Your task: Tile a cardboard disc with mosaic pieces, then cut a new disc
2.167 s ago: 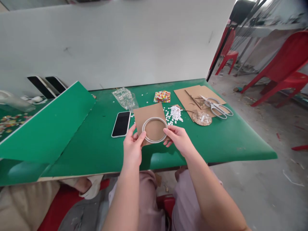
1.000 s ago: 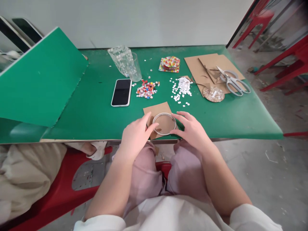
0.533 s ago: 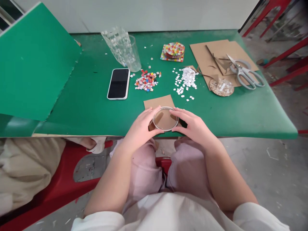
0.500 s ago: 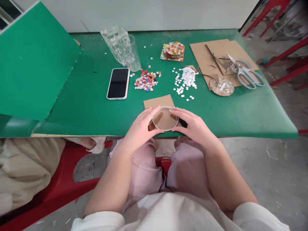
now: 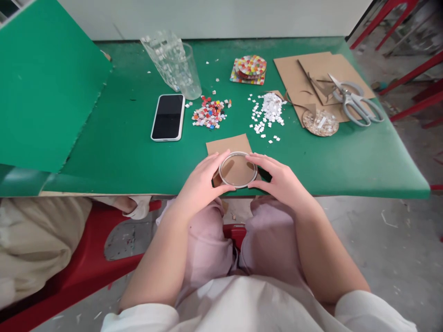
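A pale ring (image 5: 238, 157) lies on a small brown cardboard square (image 5: 226, 144) near the front edge of the green table (image 5: 121, 152). My left hand (image 5: 200, 184) cups the ring's left side, thumb and fingers curled against its rim. My right hand (image 5: 282, 180) cups the right side the same way. Both hands rest on the cardboard and hold the ring between them.
Behind the cardboard lie a pile of coloured tiles (image 5: 209, 114), a pile of white tiles (image 5: 268, 110) and a black phone (image 5: 168, 117). A glass (image 5: 176, 64), mosaic coasters (image 5: 249, 69), cardboard sheets (image 5: 308, 78), scissors (image 5: 355, 102) and a raised green sheet (image 5: 48, 87) are farther off.
The cardboard and ring came down from in the air onto the table near the front edge. My hands settled around the ring and have stayed there.
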A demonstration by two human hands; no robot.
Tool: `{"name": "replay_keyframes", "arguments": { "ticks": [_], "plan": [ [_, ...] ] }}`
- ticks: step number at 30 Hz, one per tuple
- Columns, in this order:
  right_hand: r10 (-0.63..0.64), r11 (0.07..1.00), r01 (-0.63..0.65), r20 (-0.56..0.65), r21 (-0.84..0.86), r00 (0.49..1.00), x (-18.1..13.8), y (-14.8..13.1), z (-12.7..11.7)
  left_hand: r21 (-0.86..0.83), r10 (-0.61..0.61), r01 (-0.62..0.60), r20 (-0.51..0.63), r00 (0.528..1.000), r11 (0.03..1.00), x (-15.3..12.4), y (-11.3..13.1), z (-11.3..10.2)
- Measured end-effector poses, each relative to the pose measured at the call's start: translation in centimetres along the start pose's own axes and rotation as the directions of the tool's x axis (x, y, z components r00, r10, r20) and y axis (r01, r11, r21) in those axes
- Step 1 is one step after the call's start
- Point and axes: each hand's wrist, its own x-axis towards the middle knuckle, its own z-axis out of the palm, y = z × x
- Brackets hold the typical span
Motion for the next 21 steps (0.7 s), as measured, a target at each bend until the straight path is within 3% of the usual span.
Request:
{"name": "replay_keyframes", "arguments": {
  "ticks": [21],
  "plan": [
    [-0.01, 1.0, 0.011, -0.023, 0.023, 1.0, -0.15, 0.15, -0.03, 0.032, -0.009, 0.008, 0.009, 1.0, 0.999, 0.03, 0.12, -0.19]
  ]
}}
